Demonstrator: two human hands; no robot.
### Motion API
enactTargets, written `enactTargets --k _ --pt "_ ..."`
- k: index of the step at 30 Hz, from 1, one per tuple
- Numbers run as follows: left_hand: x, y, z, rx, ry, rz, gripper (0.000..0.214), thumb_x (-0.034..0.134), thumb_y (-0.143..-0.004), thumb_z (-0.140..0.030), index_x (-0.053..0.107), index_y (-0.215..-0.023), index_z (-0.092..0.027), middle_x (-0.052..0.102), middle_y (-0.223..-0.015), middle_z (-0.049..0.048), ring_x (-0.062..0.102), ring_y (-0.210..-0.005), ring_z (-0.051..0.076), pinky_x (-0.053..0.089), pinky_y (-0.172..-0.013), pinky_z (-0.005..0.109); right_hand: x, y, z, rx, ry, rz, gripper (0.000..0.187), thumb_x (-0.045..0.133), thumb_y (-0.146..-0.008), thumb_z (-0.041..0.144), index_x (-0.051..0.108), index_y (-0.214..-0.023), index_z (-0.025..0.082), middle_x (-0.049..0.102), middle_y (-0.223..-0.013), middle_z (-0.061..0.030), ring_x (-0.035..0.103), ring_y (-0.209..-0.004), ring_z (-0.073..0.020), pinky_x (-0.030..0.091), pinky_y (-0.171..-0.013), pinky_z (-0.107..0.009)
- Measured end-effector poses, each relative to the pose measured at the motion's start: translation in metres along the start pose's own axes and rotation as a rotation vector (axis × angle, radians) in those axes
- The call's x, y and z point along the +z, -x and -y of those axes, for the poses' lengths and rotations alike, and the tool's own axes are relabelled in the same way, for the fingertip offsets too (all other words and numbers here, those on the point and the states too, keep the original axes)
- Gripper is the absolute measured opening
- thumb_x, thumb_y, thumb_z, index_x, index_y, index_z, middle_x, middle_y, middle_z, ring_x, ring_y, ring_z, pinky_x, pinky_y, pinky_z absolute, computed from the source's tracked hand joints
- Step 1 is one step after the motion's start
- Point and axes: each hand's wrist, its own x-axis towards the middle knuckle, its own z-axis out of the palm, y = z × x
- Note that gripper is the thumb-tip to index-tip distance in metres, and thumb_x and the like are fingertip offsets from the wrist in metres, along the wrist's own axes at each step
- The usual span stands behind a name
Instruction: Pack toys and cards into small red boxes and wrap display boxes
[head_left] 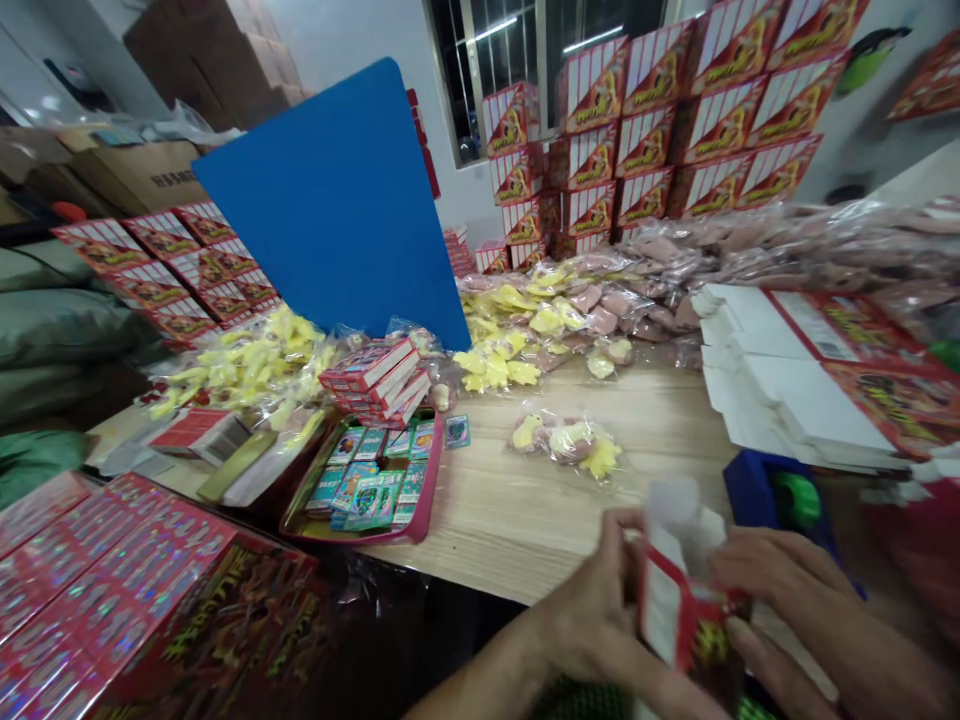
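Observation:
Low at the right of the head view, I hold a small red and white cardboard box (664, 605) with its white top flaps standing up. My left hand (600, 615) is closed round its left side, the thumb low and the fingers behind the box. My right hand (806, 600) grips the right side, fingers bent near the flaps and slightly blurred. Whether anything is inside the box cannot be seen. On the wooden table (495, 520) beyond the hands lie small bagged toys (570, 440), yellow and brownish pink.
Flattened cartons (802, 390) and a blue tape dispenser (780, 500) are at the right. Left stand a pink-rimmed tray (427, 500) of cards and stacked red boxes (375, 375). Heaps of bagged yellow pieces (247, 365), a blue board (337, 200) and box stacks (592, 150) fill the back.

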Motion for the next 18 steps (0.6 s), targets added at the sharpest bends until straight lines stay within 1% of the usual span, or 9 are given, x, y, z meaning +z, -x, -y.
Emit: enactTargets --k 3,4,5,7,10,12,14,16,18 --pt "0.004 0.002 -0.014 0.067 0.097 -0.213 0.094 0.1 -0.045 -0.031 0.048 -0.123 -0.019 0.07 -0.118 0.0134 0.071 -0.102 0.033 0.054 -0.095 0.05 0.006 0.002 0.005 0.319 -0.201 -0.028 0.052 0.055 -0.098 0.035 0.047 -0.15 0.03 0.058 -0.142 -0.012 0.06 -0.125 -0.0309 0.054 -0.101 -0.043" --pt "0.004 0.002 -0.018 0.07 0.1 -0.253 0.088 0.098 -0.051 -0.031 0.05 -0.123 -0.018 0.072 -0.115 0.0134 0.073 -0.097 0.031 0.056 -0.092 0.048 0.011 0.003 0.006 0.429 -0.309 -0.035 0.055 0.053 -0.1 0.038 0.043 -0.153 0.028 0.055 -0.147 -0.0124 0.058 -0.128 -0.0309 0.052 -0.102 -0.044" --pt "0.005 0.001 -0.021 0.07 0.1 -0.284 0.082 0.096 -0.054 -0.031 0.053 -0.123 -0.017 0.074 -0.112 0.0135 0.074 -0.093 0.03 0.058 -0.088 0.047 0.017 0.003 0.007 0.513 -0.445 0.005 0.056 0.052 -0.101 0.042 0.042 -0.154 0.027 0.054 -0.148 -0.0127 0.057 -0.129 -0.0307 0.052 -0.103 -0.045" --pt "0.005 0.0 -0.023 0.045 0.104 -0.338 0.071 0.093 -0.06 -0.031 0.059 -0.12 -0.015 0.077 -0.108 0.0137 0.075 -0.088 0.029 0.06 -0.085 0.045 0.03 0.002 0.007 0.639 -0.693 0.068 0.05 0.051 -0.101 0.048 0.055 -0.145 0.023 0.062 -0.14 -0.0121 0.058 -0.127 -0.0296 0.051 -0.104 -0.044" --pt "0.007 0.001 -0.014 -0.039 0.089 -0.402 0.049 0.088 -0.07 -0.034 0.07 -0.11 -0.012 0.079 -0.101 0.0136 0.076 -0.085 0.029 0.061 -0.081 0.043 0.047 -0.001 0.004 0.758 -0.967 -0.01 0.043 0.057 -0.098 0.052 0.066 -0.126 0.021 0.071 -0.119 -0.008 0.067 -0.105 -0.0253 0.056 -0.093 -0.039" --pt "0.009 0.003 -0.005 -0.063 0.062 -0.452 0.04 0.085 -0.074 -0.037 0.074 -0.103 -0.011 0.079 -0.095 0.0128 0.076 -0.078 0.027 0.062 -0.077 0.041 0.052 -0.002 0.003 0.852 -1.06 -0.08 0.041 0.064 -0.093 0.054 0.068 -0.115 0.02 0.073 -0.101 -0.0051 0.068 -0.083 -0.0213 0.058 -0.073 -0.032" --pt "0.009 0.004 0.005 -0.05 0.021 -0.511 0.039 0.085 -0.075 -0.04 0.075 -0.099 -0.011 0.08 -0.092 0.0117 0.075 -0.072 0.025 0.062 -0.074 0.04 0.052 -0.003 0.002 0.945 -1.073 -0.106 0.04 0.071 -0.085 0.054 0.07 -0.103 0.018 0.07 -0.081 -0.0021 0.063 -0.065 -0.0177 0.051 -0.054 -0.026" --pt "0.008 0.006 0.014 -0.066 -0.01 -0.522 0.041 0.086 -0.072 -0.041 0.075 -0.095 -0.01 0.079 -0.089 0.0119 0.074 -0.071 0.025 0.062 -0.074 0.04 0.05 -0.003 0.0 0.966 -1.098 -0.112 0.036 0.076 -0.079 0.049 0.069 -0.096 0.018 0.067 -0.073 -0.0004 0.06 -0.059 -0.0159 0.048 -0.051 -0.024" --pt "0.008 0.007 0.023 -0.13 -0.002 -0.489 0.046 0.087 -0.071 -0.042 0.072 -0.099 -0.009 0.079 -0.092 0.0133 0.075 -0.076 0.027 0.062 -0.076 0.041 0.049 0.0 -0.002 0.92 -1.168 -0.155 0.035 0.076 -0.079 0.044 0.067 -0.101 0.019 0.069 -0.08 -0.0007 0.062 -0.063 -0.016 0.052 -0.06 -0.027"
